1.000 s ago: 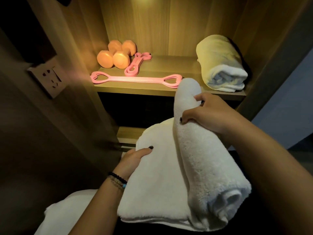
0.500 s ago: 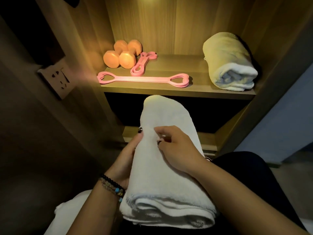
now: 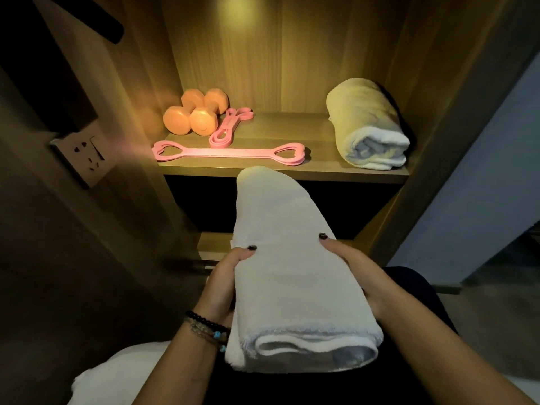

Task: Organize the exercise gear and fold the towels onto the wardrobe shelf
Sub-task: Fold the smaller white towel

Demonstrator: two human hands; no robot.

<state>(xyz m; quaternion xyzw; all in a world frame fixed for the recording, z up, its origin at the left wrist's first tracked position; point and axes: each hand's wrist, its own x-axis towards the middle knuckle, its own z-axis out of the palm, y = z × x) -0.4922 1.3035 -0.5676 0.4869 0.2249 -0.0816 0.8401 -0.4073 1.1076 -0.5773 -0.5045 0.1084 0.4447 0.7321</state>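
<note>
Fingers (image 3: 248, 252) of the left hand (image 3: 225, 282) curl round the rolled white towel (image 3: 289, 287). Right hand (image 3: 359, 273) grips its other side, thumb on top.

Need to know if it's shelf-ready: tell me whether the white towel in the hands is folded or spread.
Folded. The white towel forms a rolled bundle with layered edges at its near end, gripped by left hand and right hand.

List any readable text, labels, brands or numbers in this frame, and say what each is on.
None can be read. The folded white towel, the rolled towel, the dumbbells, the pink resistance bands and the wall socket show no legible print or markings.
</note>
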